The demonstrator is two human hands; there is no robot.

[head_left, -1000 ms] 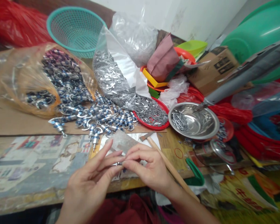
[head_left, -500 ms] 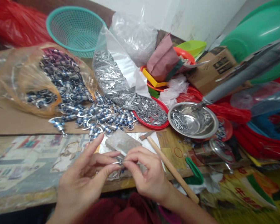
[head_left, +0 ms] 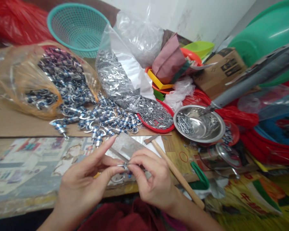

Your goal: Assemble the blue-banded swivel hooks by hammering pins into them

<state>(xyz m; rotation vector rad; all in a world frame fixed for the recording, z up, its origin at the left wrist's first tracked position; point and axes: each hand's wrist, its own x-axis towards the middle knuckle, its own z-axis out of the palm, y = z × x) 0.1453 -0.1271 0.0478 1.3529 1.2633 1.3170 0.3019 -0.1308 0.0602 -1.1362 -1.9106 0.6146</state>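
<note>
Your hands are barely shifting: left hand point(head_left: 86, 183) and right hand point(head_left: 151, 183) fingertips are pinching a small metal part point(head_left: 125, 166) between them, pinched shut.

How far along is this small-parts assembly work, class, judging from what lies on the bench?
Done, it seems: a heap of blue-and-silver pieces spills from the orange bag. In hand: the left hand and right hand pinch one small metal piece between their fingertips. Left: many loose silver parts on the red tray and nails in the steel bowl. The hammer lies untouched.
</note>
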